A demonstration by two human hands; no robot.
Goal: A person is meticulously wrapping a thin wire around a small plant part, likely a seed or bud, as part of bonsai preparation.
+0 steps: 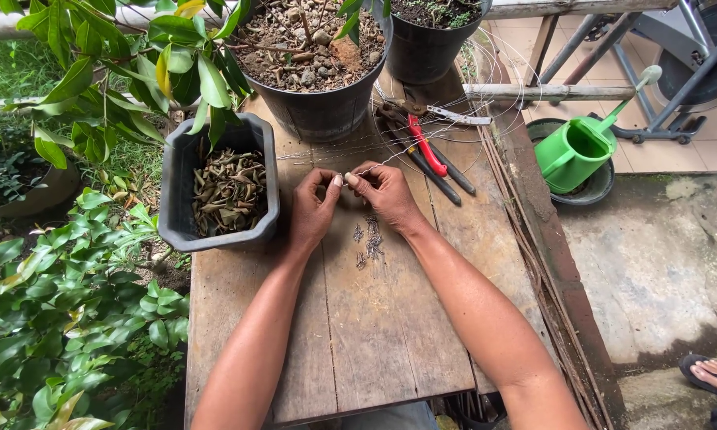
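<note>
Over the middle of a worn wooden table (374,334), my left hand (312,209) and my right hand (386,191) meet fingertip to fingertip. Both pinch a thin silvery wire (410,151) that runs up and right toward loose coils of the same wire. Just below my right hand lies a small heap of short bent wire pieces (369,239) on the boards. Red-handled pruning shears (424,143) and black-handled pliers (444,173) lie beyond my right hand.
A dark rectangular pot (185,231) filled with dry leaves stands left of my hands. Two black round pots (319,111) with soil stand at the back. A green watering can (575,151) sits on the floor at right. Leafy plants (56,295) crowd the left. Someone's sandalled foot (713,374) shows at bottom right.
</note>
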